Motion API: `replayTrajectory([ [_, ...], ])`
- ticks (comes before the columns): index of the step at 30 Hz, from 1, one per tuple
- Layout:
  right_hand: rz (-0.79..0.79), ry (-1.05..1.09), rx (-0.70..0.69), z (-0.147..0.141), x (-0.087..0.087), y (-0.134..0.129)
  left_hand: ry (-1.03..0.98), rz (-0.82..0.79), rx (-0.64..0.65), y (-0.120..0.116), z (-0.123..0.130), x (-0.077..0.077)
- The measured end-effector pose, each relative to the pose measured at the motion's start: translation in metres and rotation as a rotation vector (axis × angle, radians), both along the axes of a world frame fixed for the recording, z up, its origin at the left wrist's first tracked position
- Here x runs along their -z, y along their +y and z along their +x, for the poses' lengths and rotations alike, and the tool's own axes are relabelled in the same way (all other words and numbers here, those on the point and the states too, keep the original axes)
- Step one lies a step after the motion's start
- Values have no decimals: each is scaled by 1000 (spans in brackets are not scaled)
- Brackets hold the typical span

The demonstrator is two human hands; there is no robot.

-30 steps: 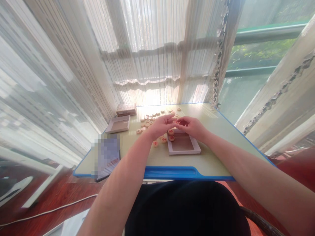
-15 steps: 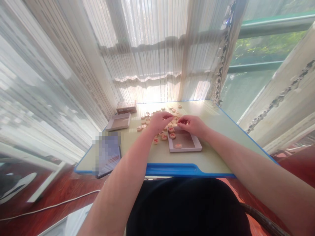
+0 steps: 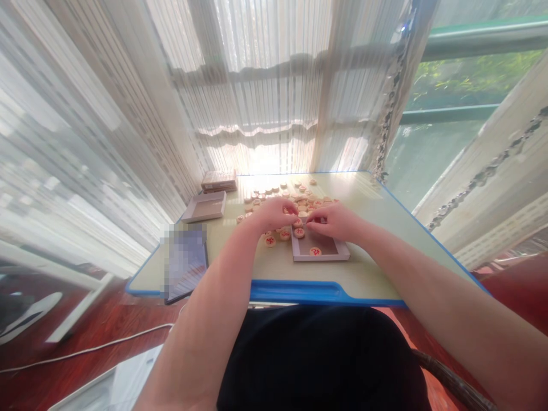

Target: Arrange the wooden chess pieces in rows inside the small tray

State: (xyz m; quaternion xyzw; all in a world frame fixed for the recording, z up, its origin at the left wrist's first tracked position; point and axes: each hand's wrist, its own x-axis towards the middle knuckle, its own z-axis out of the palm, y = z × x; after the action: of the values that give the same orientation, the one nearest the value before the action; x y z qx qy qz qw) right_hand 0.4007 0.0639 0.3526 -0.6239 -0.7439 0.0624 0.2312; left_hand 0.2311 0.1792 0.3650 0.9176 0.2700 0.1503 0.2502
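Observation:
My left hand (image 3: 276, 213) reaches to the left rim of a shallow open box (image 3: 322, 257), fingers curled inward. Its fingertips are right at a round wooden xiangqi piece (image 3: 298, 223) with red writing; whether they grip one is hidden. My right hand (image 3: 331, 219) arches over the back of the box, with thumb and fingers drawn together. What they hold, if anything, does not show. Inside the box lie another xiangqi piece (image 3: 299, 233) by the left wall and one flat piece (image 3: 315, 251) near the front wall. Many loose pieces (image 3: 269, 241) lie left of and behind the box.
A second shallow tray (image 3: 205, 208) lies at the table's left, in front of a small stacked box (image 3: 219, 180). Nearer me is a tablet (image 3: 186, 267), partly blurred. The table (image 3: 385, 251) has a blue edge; sheer curtains (image 3: 265, 103) hang behind it.
My left hand has come down and nearer to the box's left rim. My right hand has shifted slightly lower over the box. The front piece in the box now shows its red face.

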Motion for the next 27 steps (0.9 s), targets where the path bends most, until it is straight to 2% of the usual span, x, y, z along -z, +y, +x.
replayTrajectory([
  [4, 11, -85, -21, -2, 6, 3, 12, -46, 25, 1, -1, 2],
  [14, 3, -125, 0, -4, 4, 2, -40, -111, 34, 0, -2, 1],
  [18, -134, -112, 18, -3, -6, -5, -22, -90, 46, -1, -2, 1],
  [22, -298, -49, -103, -2, -16, -14, -1, -90, 37, 0, -2, 1],
  [27, -312, 11, -230, -2, -18, -14, -26, -84, 12, 0, -1, 2],
])
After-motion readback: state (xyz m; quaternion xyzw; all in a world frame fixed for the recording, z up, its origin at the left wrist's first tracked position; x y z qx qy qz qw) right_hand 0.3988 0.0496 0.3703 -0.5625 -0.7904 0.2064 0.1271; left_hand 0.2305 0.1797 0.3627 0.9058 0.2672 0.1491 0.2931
